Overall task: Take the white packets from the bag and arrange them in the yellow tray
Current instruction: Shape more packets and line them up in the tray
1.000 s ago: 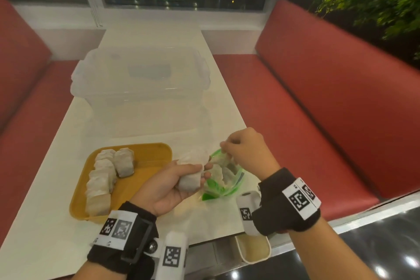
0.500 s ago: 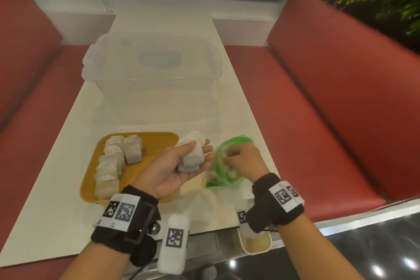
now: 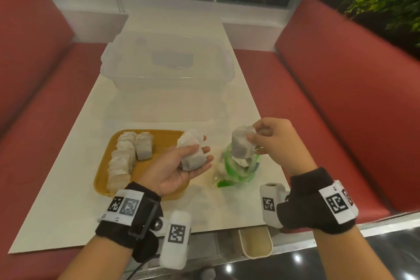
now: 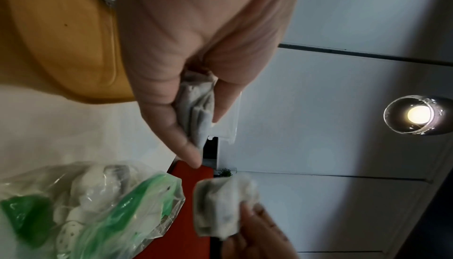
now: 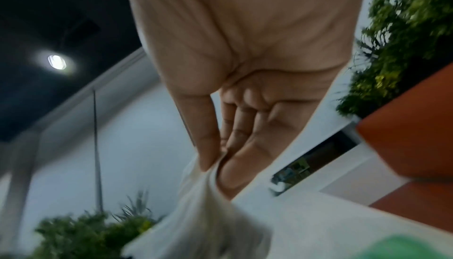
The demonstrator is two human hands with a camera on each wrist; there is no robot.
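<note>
My left hand (image 3: pixel 181 166) is palm up over the right end of the yellow tray (image 3: pixel 102 179) and holds a white packet (image 3: pixel 192 152), with the thumb on it; the same packet (image 4: pixel 196 112) shows in the left wrist view. My right hand (image 3: pixel 270 136) pinches another white packet (image 3: pixel 242 145) by its top, just above the mouth of the clear and green bag (image 3: pixel 238 170). That packet (image 5: pixel 203 214) hangs from thumb and forefinger. More packets lie inside the bag (image 4: pixel 85 205). Several packets (image 3: pixel 127 157) stand in rows at the tray's left end.
A large clear lidded plastic box (image 3: pixel 168 70) stands on the white table (image 3: pixel 68 200) beyond the tray. Red bench seats (image 3: pixel 341 98) run along both sides. A small cream bin (image 3: pixel 255 243) hangs below the table's near edge.
My right hand went into the bag and has come up out of it with a second packet. My left hand stayed over the tray's right end with its packet.
</note>
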